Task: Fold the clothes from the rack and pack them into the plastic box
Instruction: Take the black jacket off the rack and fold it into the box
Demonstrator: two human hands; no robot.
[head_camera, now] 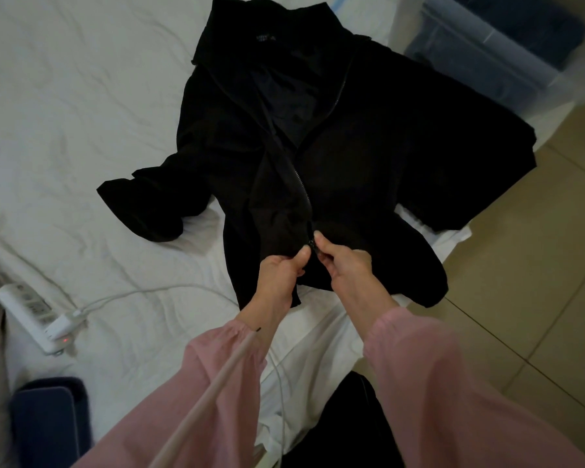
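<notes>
Black fabric zip-up jacket (pixel 368 146) lies on the white bedsheet (pixel 81 113), left hand (pixel 284 266) and right hand (pixel 347 265) each pinching its zip base (pixel 310 246); halves should seat squarely before any pull.

The person wears loose, dusty-pink long sleeves. The left sleeve (pixel 190 383) shows at seven o'clock, the right sleeve (pixel 436 383) at five o'clock, each puffed and gathered into an elastic cuff at the wrist. A pale, narrow strap (pixel 210 393) crosses the left sleeve.
</notes>
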